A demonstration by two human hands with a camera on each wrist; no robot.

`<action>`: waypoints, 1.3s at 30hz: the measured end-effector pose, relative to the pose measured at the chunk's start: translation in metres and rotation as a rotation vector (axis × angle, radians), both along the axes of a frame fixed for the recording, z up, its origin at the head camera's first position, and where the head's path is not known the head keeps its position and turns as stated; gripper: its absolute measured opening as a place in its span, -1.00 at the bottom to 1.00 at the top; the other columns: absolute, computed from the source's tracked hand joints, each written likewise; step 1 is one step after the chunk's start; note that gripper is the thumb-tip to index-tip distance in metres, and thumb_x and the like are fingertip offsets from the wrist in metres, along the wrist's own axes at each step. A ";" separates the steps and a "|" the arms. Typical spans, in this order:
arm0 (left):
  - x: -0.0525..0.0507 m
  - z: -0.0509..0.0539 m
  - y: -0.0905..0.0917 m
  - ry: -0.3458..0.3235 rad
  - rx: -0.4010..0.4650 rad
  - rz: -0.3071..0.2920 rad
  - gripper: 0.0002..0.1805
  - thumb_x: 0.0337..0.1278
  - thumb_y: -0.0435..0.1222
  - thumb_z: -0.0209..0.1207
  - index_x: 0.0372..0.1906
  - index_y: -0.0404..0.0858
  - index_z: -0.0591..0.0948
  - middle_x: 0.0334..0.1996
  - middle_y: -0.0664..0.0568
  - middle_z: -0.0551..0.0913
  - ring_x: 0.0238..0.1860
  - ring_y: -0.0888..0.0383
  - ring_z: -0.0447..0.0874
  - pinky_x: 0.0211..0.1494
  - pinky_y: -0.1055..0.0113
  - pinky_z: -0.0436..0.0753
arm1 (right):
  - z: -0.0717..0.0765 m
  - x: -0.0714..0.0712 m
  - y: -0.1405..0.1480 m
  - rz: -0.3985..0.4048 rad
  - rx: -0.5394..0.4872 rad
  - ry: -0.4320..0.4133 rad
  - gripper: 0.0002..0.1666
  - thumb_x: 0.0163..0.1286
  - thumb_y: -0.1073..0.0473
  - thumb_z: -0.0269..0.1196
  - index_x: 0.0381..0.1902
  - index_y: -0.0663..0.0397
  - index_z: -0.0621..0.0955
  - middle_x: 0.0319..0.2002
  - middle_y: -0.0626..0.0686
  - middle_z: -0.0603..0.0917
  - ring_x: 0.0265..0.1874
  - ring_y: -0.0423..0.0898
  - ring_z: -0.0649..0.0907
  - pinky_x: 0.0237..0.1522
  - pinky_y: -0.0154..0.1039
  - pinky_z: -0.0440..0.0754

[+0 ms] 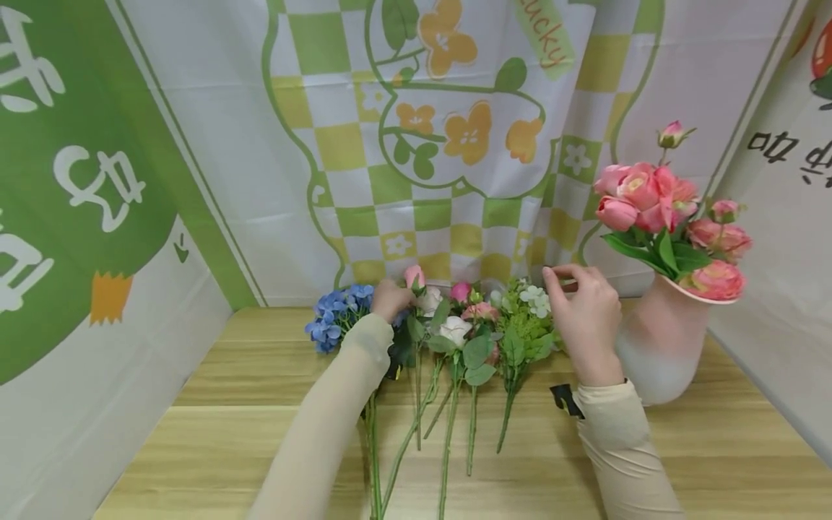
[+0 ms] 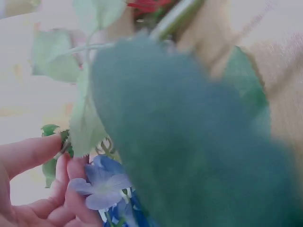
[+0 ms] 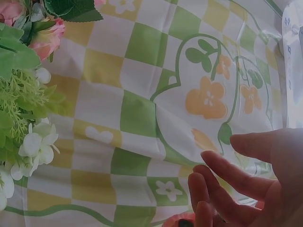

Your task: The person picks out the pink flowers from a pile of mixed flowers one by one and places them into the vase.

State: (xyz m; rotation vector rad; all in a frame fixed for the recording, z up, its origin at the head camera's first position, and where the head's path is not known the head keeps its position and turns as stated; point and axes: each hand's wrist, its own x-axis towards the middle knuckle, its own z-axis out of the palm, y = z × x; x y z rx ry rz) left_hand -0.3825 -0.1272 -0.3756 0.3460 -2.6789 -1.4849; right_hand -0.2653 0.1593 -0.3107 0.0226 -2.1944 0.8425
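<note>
Printed fabric hangings [image 1: 383,209] rise behind and to both sides of a wood-grain tabletop [image 1: 247,433], where artificial flowers lie in a row, heads toward the far edge, stems toward the near edge. At the row's left end is a blue hydrangea [image 1: 328,318]. Just beside it, near the middle of the far edge, the left hand [image 1: 392,300] pinches a pink rosebud [image 1: 414,276] at its green base, between thumb and fingers. That looks a sound place to grip, firmer than the petals. To free the bud well, lift it straight up before any sideways pull: leaves crowd between it and the white roses [image 1: 455,330] and could snag. The left wrist view also shows hydrangea petals right against the fingers, so ease past them gently.

Farther right come a magenta bud [image 1: 461,291], a coral rose [image 1: 481,311] and a leafy green spray [image 1: 525,331] with white blossoms. Beyond these, the right hand [image 1: 588,318] holds nothing, its fingers loosely bent; it could usefully steady neighbouring stems. Toward the far right corner stands a pink-and-white vase [image 1: 663,354] of coral-pink peonies [image 1: 643,195], close enough to the right sleeve to deserve care against a knock.
</note>
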 end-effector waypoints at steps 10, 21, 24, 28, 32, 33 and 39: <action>0.023 0.023 -0.004 0.021 0.153 -0.049 -0.94 -0.04 -0.43 0.26 -0.51 -0.33 0.61 -0.47 -0.13 0.68 -0.29 -0.16 0.70 -0.12 -0.01 0.65 | -0.003 -0.002 -0.004 0.040 0.019 -0.058 -0.59 0.36 -0.14 0.15 -0.22 0.06 0.70 -0.37 0.10 0.74 -0.42 0.04 0.69 -0.39 -0.01 0.54; 0.038 0.042 0.000 0.099 0.214 -0.084 -0.83 0.06 -0.39 0.22 -0.25 -0.40 0.67 -0.25 -0.24 0.70 -0.42 0.01 0.75 -0.34 0.21 0.67 | -0.007 -0.002 -0.013 0.096 0.058 -0.097 -0.58 0.36 -0.14 0.15 -0.19 0.06 0.69 -0.34 0.07 0.75 -0.41 0.00 0.70 -0.43 -0.06 0.57; 0.043 0.048 0.002 0.133 0.247 -0.100 -0.82 0.06 -0.40 0.22 -0.23 -0.42 0.66 -0.26 -0.26 0.70 -0.41 -0.03 0.76 -0.35 0.23 0.69 | -0.005 -0.001 -0.017 0.120 0.045 -0.118 -0.62 0.35 -0.11 0.17 -0.18 0.06 0.69 -0.31 0.07 0.76 -0.40 0.00 0.72 -0.40 -0.05 0.60; 0.049 0.056 0.004 0.162 0.272 -0.110 -0.83 0.06 -0.43 0.19 -0.23 -0.42 0.64 -0.30 -0.22 0.71 -0.54 0.10 0.70 -0.43 0.30 0.67 | -0.002 0.000 -0.023 0.146 0.027 -0.141 -0.67 0.34 -0.08 0.21 -0.18 0.03 0.69 -0.28 0.06 0.76 -0.38 -0.01 0.72 -0.40 -0.07 0.61; 0.058 0.063 0.006 0.210 0.319 -0.134 -0.82 0.03 -0.46 0.17 -0.22 -0.45 0.63 -0.34 -0.19 0.71 -0.58 0.23 0.60 -0.47 0.38 0.61 | -0.001 0.000 -0.029 0.178 0.004 -0.168 -0.69 0.32 -0.06 0.23 -0.18 0.02 0.69 -0.27 0.05 0.75 -0.37 -0.02 0.72 -0.41 -0.09 0.60; 0.061 0.065 0.006 0.230 0.342 -0.145 -0.80 0.02 -0.47 0.16 -0.21 -0.48 0.61 -0.35 -0.20 0.71 -0.58 0.24 0.60 -0.45 0.38 0.61 | -0.001 0.000 -0.031 0.184 -0.002 -0.170 -0.69 0.32 -0.06 0.24 -0.18 0.03 0.68 -0.27 0.05 0.75 -0.36 -0.02 0.72 -0.40 -0.10 0.61; 0.075 0.080 0.007 0.299 0.390 -0.155 -0.78 0.06 -0.49 0.16 -0.15 -0.49 0.60 -0.42 -0.11 0.68 -0.57 0.24 0.63 -0.41 0.32 0.66 | 0.002 0.001 -0.039 0.217 -0.025 -0.143 -0.70 0.28 -0.03 0.29 -0.19 0.05 0.69 -0.29 0.05 0.76 -0.36 -0.03 0.72 -0.34 -0.10 0.65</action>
